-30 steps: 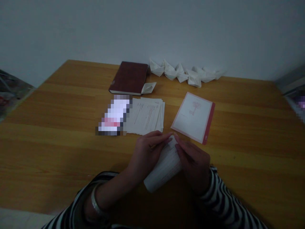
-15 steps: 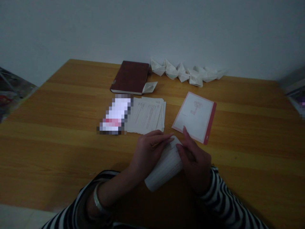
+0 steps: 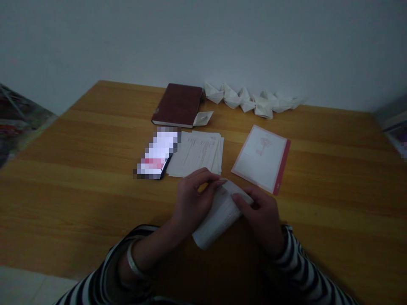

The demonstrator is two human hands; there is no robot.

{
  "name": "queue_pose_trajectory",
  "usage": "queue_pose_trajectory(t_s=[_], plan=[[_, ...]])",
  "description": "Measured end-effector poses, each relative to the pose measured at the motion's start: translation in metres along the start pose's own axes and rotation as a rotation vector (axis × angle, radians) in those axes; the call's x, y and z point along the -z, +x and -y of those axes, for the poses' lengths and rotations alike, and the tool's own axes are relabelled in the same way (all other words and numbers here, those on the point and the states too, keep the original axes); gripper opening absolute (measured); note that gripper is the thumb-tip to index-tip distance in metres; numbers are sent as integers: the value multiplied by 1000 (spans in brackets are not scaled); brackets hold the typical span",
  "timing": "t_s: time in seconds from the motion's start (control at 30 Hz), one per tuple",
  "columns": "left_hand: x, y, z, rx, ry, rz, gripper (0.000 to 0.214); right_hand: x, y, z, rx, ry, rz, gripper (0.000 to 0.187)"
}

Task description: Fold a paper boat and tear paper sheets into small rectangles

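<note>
A folded white paper sheet (image 3: 219, 216) is gripped between both hands, at the near part of the wooden bench (image 3: 79, 190); whether it touches the bench cannot be told. Its long, layered body is angled from about 7 o'clock up to 1 o'clock. The left hand (image 3: 192, 203), with a metal bangle (image 3: 133, 263) at the wrist, is closed around the sheet's left side, while the right hand (image 3: 262, 222) is closed over its upper end. The main change is at that end: the right forefinger, raised a moment ago, has been lowered onto the paper, so that both hands now bear on the fold. Beyond the hands, a stack of printed sheets (image 3: 197, 154) is placed at 11 o'clock, with a pixelated, unidentifiable object (image 3: 157, 154) beside it. A pink-edged card (image 3: 262, 159) with a key drawing lies at 1 o'clock. A dark red book (image 3: 177, 106) and a small paper boat (image 3: 202, 118) lie at 12 o'clock, and a row of paper boats (image 3: 251, 101) is lined up along the far edge.
</note>
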State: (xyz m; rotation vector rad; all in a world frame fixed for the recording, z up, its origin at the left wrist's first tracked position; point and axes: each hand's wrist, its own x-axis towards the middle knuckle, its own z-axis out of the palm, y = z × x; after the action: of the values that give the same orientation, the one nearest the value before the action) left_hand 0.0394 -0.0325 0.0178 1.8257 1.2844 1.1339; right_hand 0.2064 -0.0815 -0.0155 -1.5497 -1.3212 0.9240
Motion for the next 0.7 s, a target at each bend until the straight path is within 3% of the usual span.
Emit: queue_pose_trajectory(t_s=[0.17,0.43,0.57,0.7], plan=[[11,5,-3,18,27,-90,10,7,11,3,-198,228,37,27],[14,7,-2,48,37,-135,10,6,11,-3,-147,361,-3,21],[13,6,-4,73,28,-144,10,3,8,-6,-187,384,-79,20],[14,6,-3,104,10,-168,11,3,8,-2,-209,359,-56,25]])
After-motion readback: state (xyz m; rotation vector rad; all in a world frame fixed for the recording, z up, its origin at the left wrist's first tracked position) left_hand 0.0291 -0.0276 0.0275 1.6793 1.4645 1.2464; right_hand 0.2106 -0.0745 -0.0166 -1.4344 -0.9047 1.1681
